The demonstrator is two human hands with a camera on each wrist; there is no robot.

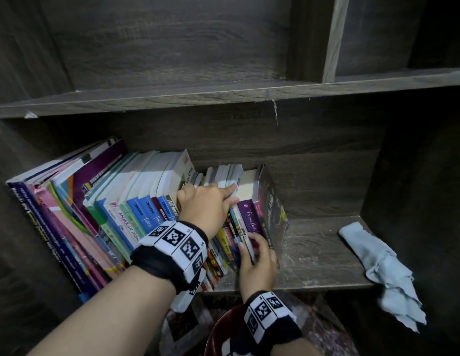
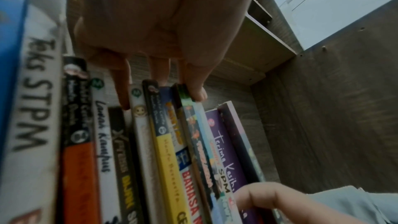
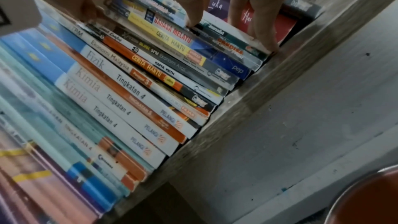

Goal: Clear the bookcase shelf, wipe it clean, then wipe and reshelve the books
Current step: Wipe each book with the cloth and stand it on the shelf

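Dark wood bookcase [image 1: 223, 98], head view looks down into the lower shelf [image 1: 313, 255]. Books [image 1: 115, 214] fill the left and middle of the shelf, spines out, leaning left; big textbooks far left, thinner paperbacks toward the middle, a purple book [image 1: 250, 218] and a dark one [image 1: 271, 209] at the right end of the row. Right part of the shelf board is bare, dusty-looking. Light blue cloth [image 1: 380, 268] lies crumpled at the shelf's right end, hanging over the front edge, well apart from the books. Left hand [image 1: 207, 204] is on top of the paperbacks, fingers [image 2: 193, 81] hooked over their top edges, index stretched toward the purple book; curled onto the books, not closed round a single one. Right hand [image 1: 258, 260] is at the lower spines of the same group, fingertips [image 3: 193, 18] pressed against the spines near the shelf edge; thumb not clear, so can't tell if it's a full pinch. Red round object [image 1: 223, 330] below the shelf, partly hidden by the right wrist.
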